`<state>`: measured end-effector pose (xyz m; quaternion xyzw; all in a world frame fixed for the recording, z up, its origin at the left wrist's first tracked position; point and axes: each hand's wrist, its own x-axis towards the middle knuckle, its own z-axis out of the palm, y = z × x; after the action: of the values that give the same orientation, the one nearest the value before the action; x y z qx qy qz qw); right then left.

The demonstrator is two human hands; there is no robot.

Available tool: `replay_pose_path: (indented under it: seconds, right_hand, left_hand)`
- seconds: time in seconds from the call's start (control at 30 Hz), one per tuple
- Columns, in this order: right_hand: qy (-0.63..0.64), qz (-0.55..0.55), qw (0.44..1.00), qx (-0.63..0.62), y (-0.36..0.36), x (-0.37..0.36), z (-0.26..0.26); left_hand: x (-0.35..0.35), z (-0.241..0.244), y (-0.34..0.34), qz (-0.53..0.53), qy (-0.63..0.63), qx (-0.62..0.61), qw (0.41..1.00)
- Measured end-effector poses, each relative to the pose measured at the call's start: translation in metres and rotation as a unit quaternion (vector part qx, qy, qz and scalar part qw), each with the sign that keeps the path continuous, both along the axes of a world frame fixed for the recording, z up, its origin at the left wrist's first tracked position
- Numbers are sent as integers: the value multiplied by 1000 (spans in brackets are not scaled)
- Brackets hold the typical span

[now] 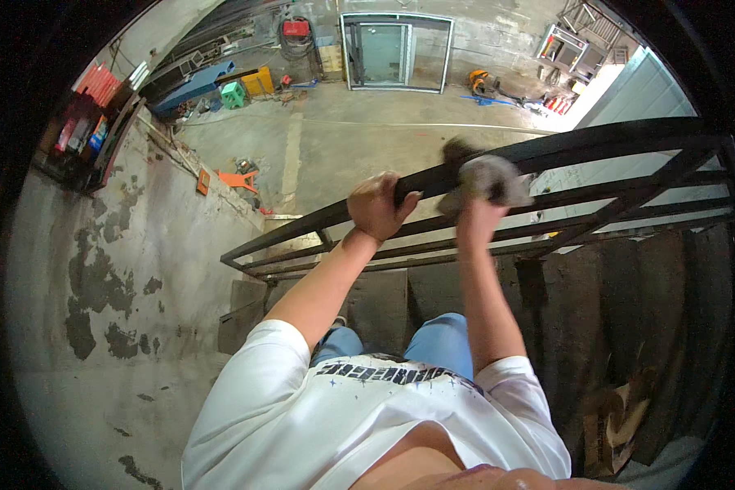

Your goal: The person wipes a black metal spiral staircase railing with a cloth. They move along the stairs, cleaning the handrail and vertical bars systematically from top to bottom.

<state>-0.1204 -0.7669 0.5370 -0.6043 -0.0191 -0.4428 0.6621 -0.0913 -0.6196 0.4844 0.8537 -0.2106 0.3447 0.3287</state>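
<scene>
A black metal railing [563, 150] runs across in front of me, with several thinner bars below its top rail and a slanted brace at the right. My left hand [376, 207] is closed around the top rail, thumb towards the right. To the right of it, my right hand [481, 222] grips a greyish cloth [496, 174], which is blurred and lies over the top rail. The fingers of that hand are mostly hidden by the cloth.
Dark boards [376, 300] lie under my legs behind the railing. A stained wall [116, 263] rises at left, with a loaded shelf [116, 147]. Beyond, at a lower level, are a framed glass window [383, 55], a green stool [233, 95] and an orange stool [239, 180].
</scene>
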Motion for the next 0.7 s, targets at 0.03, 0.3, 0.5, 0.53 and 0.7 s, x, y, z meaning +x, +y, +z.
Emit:
replay_pose_path:
  seconds: [0.03,0.3,0.5,0.53,0.7]
  right_hand:
    - [74,78,994,21,21,-8,-21]
    - [199,310,903,222,37,-62,-68]
    - [210,443,792,363,53,-109,-63]
    - [245,441,795,338,57,-118,-72]
    - [334,386,849,138,63,-121,-21]
  left_hand:
    - [0,2,0,-10,5,4,1000]
    - [-43,24,24,-203,-30,16,979]
    - [-92,-3,47,-306,65,-23,950]
    - [-90,-6,57,-320,65,-44,944]
    - [-46,48,95,-162,190,-335,909]
